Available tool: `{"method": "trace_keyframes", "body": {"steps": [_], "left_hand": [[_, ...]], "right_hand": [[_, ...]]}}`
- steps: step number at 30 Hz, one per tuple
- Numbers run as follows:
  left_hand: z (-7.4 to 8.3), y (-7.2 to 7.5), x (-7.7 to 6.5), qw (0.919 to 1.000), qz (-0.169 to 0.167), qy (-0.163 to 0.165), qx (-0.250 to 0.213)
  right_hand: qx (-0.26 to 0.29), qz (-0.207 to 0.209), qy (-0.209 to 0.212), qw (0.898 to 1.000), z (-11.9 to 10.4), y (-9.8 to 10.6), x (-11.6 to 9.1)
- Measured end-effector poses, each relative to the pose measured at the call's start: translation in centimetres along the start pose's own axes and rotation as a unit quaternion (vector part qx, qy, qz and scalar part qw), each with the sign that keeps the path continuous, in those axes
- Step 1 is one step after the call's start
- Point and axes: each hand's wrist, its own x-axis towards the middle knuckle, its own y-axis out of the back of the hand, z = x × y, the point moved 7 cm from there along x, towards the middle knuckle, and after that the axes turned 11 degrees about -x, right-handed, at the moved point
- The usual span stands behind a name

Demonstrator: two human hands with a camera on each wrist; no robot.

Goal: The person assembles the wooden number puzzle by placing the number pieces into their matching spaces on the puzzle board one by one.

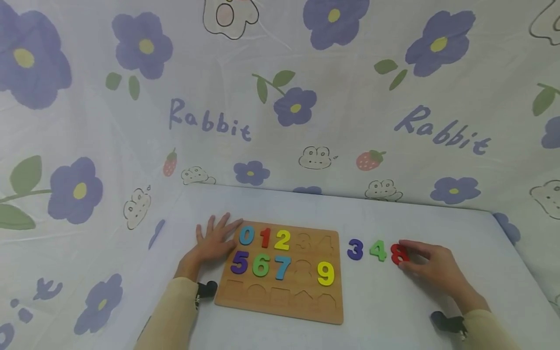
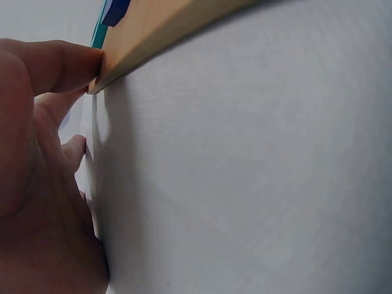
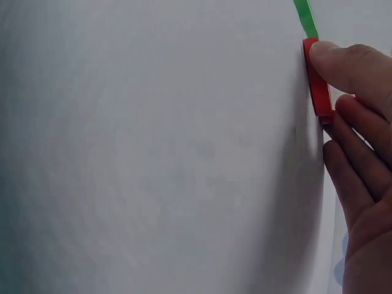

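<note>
In the head view, my left hand (image 1: 213,244) lies with spread fingers at the upper left corner of a wooden number puzzle board (image 1: 302,285). Its thumb touches the board's side edge, as the left wrist view shows too. My right hand (image 1: 439,267) pinches a red number 8 (image 3: 316,79) between thumb and forefinger, low at the white tabletop. Left of that piece lie a green number 4 (image 1: 378,251) and a purple number 3 (image 1: 355,249). On the board, the recesses for 3, 4 and 8 show bare wood.
Several coloured numbers sit in the board, among them a blue 0 (image 1: 247,235) and a yellow 9 (image 1: 325,273). Outlined shape recesses run along its lowest row. A flower-printed cloth (image 1: 280,141) hangs behind the white table (image 1: 385,311).
</note>
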Motion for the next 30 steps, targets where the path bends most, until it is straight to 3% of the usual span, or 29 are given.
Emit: {"method": "trace_keyframes", "body": {"steps": [5,11,19,30], "left_hand": [[0.0,-0.1,0.0,1.0000,-0.004,0.001,0.006],[0.2,0.0,-0.1,1.0000,-0.003,0.000,0.007],[-0.1,-0.1,0.1,1.0000,0.000,-0.004,0.002],[0.4,0.0,0.0,1.0000,0.000,-0.001,0.007]], "right_hand": [[-0.001,0.004,-0.016,1.000,0.3,0.1,-0.3],[-0.019,0.031,-0.002,0.999,-0.9,1.2,-1.1],[-0.021,0.046,0.003,0.999,-6.5,2.8,-2.4],[-0.004,0.051,0.035,0.998,-14.2,1.4,-2.4]]}}
